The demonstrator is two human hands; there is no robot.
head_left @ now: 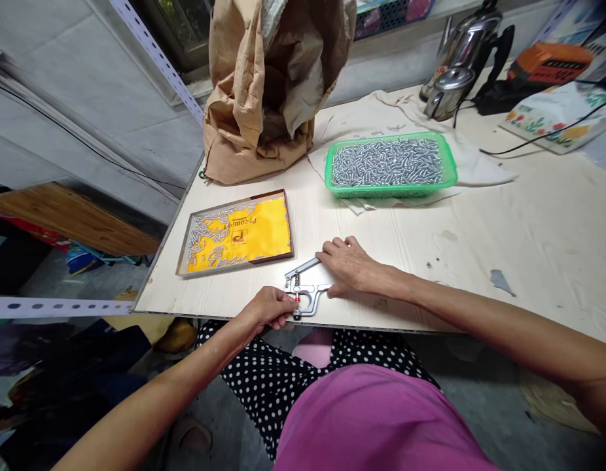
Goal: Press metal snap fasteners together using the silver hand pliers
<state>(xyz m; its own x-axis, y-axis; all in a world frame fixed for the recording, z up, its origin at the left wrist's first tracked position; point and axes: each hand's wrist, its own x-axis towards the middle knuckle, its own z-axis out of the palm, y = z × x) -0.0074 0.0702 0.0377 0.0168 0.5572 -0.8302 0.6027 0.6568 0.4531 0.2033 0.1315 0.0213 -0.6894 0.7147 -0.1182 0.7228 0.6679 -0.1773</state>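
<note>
Near the table's front edge lies a pair of grey metal hand-press pliers (pixel 310 302), with a coil spring and a small red part at its jaw. My right hand (pixel 349 265) is wrapped round the handles, which stand spread apart. At the jaw end my left hand (pixel 273 306) has thumb and forefinger pinched together beside the red part; whatever lies between the fingertips is too small to make out. Behind my left hand is a shallow tray (pixel 290 245) with a yellow bottom, small silver metal pins (pixel 205 235) scattered mostly over its left side.
A green basket (pixel 450 173) full of similar silver pins stands on cloth farther back. Beyond the tray is a large open brown paper bag (pixel 239 137). A metal kettle (pixel 472 39), a small metal pot (pixel 447 95) and an orange box (pixel 548 62) occupy the back right.
</note>
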